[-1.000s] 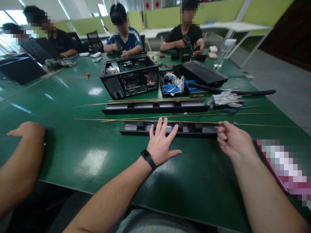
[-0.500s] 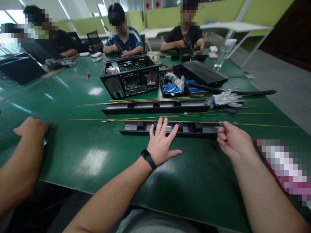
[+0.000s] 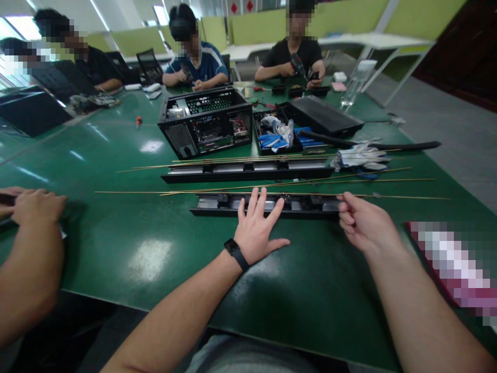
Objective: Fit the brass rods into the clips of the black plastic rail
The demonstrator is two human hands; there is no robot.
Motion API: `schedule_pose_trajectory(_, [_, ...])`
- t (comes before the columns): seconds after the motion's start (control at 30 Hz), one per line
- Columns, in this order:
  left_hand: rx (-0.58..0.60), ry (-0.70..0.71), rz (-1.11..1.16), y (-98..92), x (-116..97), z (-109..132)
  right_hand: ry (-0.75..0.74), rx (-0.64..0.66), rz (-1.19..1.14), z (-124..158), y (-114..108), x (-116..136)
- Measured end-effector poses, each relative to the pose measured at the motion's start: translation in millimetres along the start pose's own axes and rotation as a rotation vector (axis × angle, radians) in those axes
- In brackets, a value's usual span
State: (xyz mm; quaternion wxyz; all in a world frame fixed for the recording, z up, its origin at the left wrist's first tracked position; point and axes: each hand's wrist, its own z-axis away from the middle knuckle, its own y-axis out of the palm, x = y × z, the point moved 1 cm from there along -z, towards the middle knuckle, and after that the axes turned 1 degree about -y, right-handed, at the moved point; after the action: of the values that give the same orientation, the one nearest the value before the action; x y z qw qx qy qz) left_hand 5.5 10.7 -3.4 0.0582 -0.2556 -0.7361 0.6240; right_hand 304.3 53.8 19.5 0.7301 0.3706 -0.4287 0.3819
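The place is a shared assembly workshop set up in an open office hall. A long glossy green worktable (image 3: 116,248) fills the room. An open black metal computer chassis (image 3: 205,122) stands at its far middle. Nearer lie long black plastic rails (image 3: 248,170), thin brass-coloured rods (image 3: 388,182) and, to the right, white fabric work gloves (image 3: 359,155). Seated people (image 3: 297,54) along the far edge handle small tools. Behind them stand yellow-green partition panels (image 3: 264,26) and white desks (image 3: 388,41).

Long black rail (image 3: 217,210) lies flat crosswise, thin brass rod (image 3: 155,192) along its far edge.
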Motion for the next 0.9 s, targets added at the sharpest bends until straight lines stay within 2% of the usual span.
schedule_pose_trajectory(0.17, [-0.006, 0.004, -0.002, 1.7, 1.0, 0.4, 0.004, -0.090, -0.014, 0.0, 0.5, 3.1])
schedule_pose_trajectory(0.37, [-0.008, 0.005, 0.003, 1.3, 0.9, 0.0, 0.021, -0.047, 0.007, 3.7, 4.4, 2.2])
schedule_pose_trajectory(0.57, [-0.013, 0.004, 0.005, 0.7, 0.4, -0.3, 0.011, -0.114, -0.011, 2.1, 2.8, 3.3])
schedule_pose_trajectory(0.8, [-0.018, 0.006, -0.002, 0.9, 1.1, 0.2, 0.029, -0.060, 0.008, 5.6, 6.1, 4.4])
schedule_pose_trajectory(0.9, [-0.015, 0.004, -0.004, 0.4, 0.6, 0.0, 0.013, -0.115, 0.014, 10.0, 9.8, 7.2])
